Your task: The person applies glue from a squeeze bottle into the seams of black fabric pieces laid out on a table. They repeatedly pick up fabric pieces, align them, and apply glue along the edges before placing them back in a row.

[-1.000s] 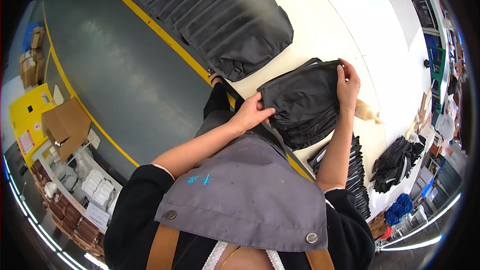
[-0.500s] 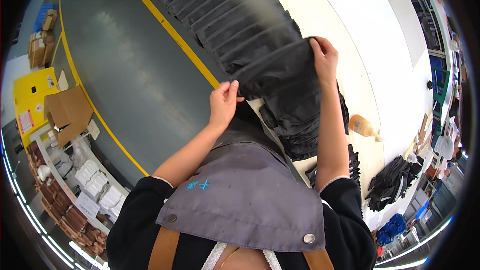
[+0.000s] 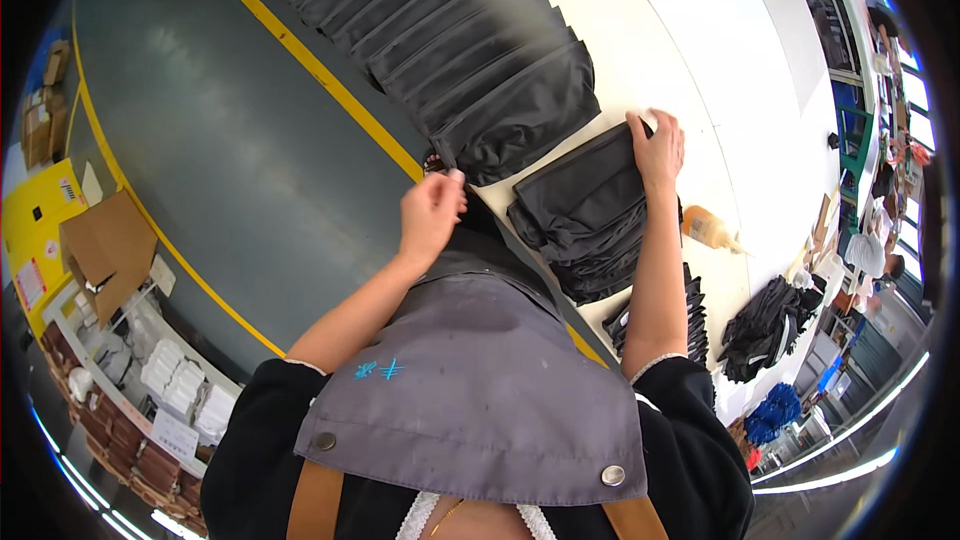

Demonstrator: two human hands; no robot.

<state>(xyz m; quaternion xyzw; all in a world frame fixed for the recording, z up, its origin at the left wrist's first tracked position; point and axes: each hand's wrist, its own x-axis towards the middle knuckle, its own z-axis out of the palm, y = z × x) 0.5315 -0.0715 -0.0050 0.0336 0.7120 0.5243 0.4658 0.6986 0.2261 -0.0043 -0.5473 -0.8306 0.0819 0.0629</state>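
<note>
A row of overlapping black fabric pieces [image 3: 440, 40] runs along the table's left side, its near piece lying flat with wrinkles. Closer to me is a separate pile of folded black fabric pieces [image 3: 585, 195]. My right hand [image 3: 660, 152] is at the far right corner of this pile, thumb and fingers closed on the edge of the top piece. My left hand [image 3: 432, 212] hovers off the table's left edge, beside the near end of the row. Its fingers are curled in, slightly blurred, with no fabric visible in them.
The cream table [image 3: 690, 90] curves away to the right. A bottle with amber contents [image 3: 708, 228] lies right of the pile, near a heap of black fabric [image 3: 770, 330]. Left are the grey floor with yellow lines, a cardboard box [image 3: 108, 250] and a yellow cabinet [image 3: 40, 230].
Both hands were stretching a black fabric piece at the row's near end. My left hand has let go and dropped back; my right hand has moved nearer, onto the pile's corner.
</note>
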